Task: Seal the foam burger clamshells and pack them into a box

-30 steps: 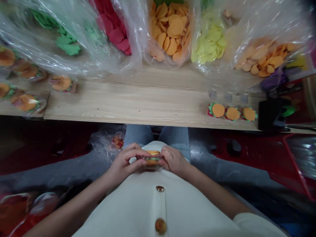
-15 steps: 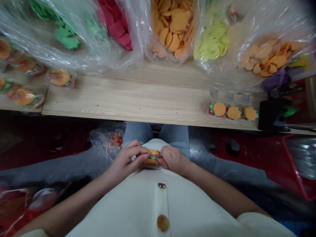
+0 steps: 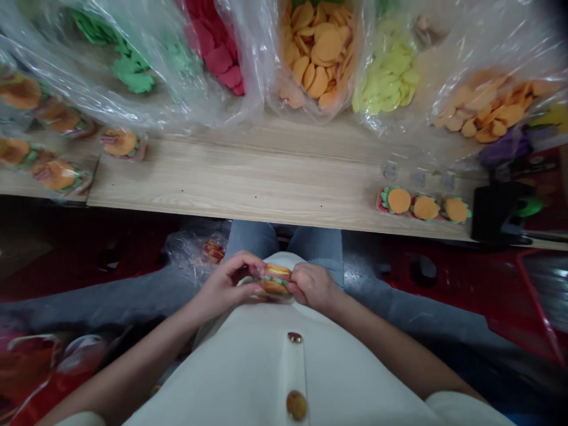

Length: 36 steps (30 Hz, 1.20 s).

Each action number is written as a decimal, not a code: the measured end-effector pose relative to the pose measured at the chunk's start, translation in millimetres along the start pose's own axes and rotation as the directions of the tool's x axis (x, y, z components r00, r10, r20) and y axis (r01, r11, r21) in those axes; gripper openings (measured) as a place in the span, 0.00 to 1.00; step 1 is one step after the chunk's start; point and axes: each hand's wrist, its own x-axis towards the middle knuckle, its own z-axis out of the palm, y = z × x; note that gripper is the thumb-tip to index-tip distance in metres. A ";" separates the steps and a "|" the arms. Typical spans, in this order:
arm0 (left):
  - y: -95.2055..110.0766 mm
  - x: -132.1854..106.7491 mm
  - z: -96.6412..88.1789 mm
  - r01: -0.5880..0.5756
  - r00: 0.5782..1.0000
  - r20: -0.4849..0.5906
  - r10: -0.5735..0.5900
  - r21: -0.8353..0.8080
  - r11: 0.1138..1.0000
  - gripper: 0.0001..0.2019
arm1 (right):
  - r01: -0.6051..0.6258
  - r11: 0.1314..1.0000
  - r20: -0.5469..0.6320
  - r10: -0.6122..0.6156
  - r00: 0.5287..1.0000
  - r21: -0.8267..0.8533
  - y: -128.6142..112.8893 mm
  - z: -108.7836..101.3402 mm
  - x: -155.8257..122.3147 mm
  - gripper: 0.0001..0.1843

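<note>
We have the small toy burger (image 3: 275, 279) up in front of our chest, at the middle of our view, its orange buns and green and red layers showing between our hands. Our left grip (image 3: 226, 284) is closed on it from 9 o'clock, fingers curled over the near edge, and our right grip (image 3: 313, 287) is closed on it from 3 o'clock; neither has let go, and the right thumb is hidden behind the burger.

Below our hands lies a white buttoned top (image 3: 284, 367). At 10 o'clock, on our lap, sits a crumpled plastic bag (image 3: 193, 254) with a coloured piece inside. Across the light wood worktop (image 3: 222, 177), at 12 o'clock, stand clear bags of green leaf shapes (image 3: 133, 77), red shapes (image 3: 213, 59), orange discs (image 3: 317, 65) and yellow discs (image 3: 390, 77). At 2 o'clock, three flat burger pieces (image 3: 426, 207) lie in a row; at 10 o'clock lie wrapped burgers (image 3: 55, 174).
</note>
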 end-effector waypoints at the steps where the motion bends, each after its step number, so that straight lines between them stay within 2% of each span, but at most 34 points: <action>1: -2.7 -1.9 1.0 0.051 0.997 -0.047 -0.055 -0.084 0.995 0.11 | -0.030 1.000 0.003 0.030 1.000 -0.005 -0.3 -2.6 0.4 0.22; 4: -8.6 -2.2 5.5 0.137 0.976 -0.132 -0.172 -0.236 0.962 0.06 | -0.098 0.994 0.073 0.101 0.992 -0.044 -2.1 -18.9 7.9 0.21; 6: -9.4 1.3 7.8 0.112 0.982 -0.123 -0.145 -0.242 0.964 0.04 | -0.089 0.994 0.154 0.096 0.983 -0.056 -3.4 -34.1 17.5 0.20; 10: -4.9 9.7 11.1 0.010 0.999 -0.038 -0.014 -0.091 0.996 0.05 | -0.018 1.000 0.313 0.017 0.950 0.000 -5.1 -56.0 37.2 0.22; 15: -1.8 9.7 17.8 -0.093 0.994 -0.049 0.100 0.123 0.988 0.06 | -0.051 0.999 0.432 0.045 0.901 0.003 -5.0 -55.5 40.4 0.22; 20: -3.1 4.9 21.2 -0.225 0.973 -0.009 0.232 0.217 0.950 0.06 | -0.031 0.997 0.454 -0.006 0.891 0.074 -4.5 -50.1 30.4 0.21; 23: -1.9 7.0 23.6 -0.242 0.969 0.011 0.246 0.222 0.944 0.07 | -0.076 0.993 0.450 0.027 0.892 0.091 -2.9 -53.7 29.5 0.17; 25: -1.3 10.2 26.8 -0.188 0.982 0.012 0.189 0.170 0.967 0.06 | -0.108 0.990 0.433 0.060 0.900 0.087 -1.5 -58.1 31.7 0.13; 28: -2.0 14.2 31.5 -0.028 0.998 -0.050 0.029 0.036 0.999 0.08 | -0.112 0.989 0.412 0.062 0.909 0.100 -0.1 -63.6 35.7 0.10; 30: -2.7 15.2 33.0 0.000 0.997 -0.083 0.002 0.027 1.000 0.07 | -0.113 0.988 0.424 0.060 0.904 0.101 -0.5 -65.3 36.8 0.10; 32: -2.3 15.0 33.4 -0.081 0.993 -0.072 0.089 0.109 0.991 0.06 | -0.121 0.990 0.435 0.077 0.897 0.074 -2.0 -65.8 36.3 0.09; 36: 1.5 14.3 34.7 -0.272 0.960 0.010 0.279 0.249 0.929 0.02 | -0.087 0.995 0.424 0.061 0.904 0.040 -5.7 -64.7 30.4 0.05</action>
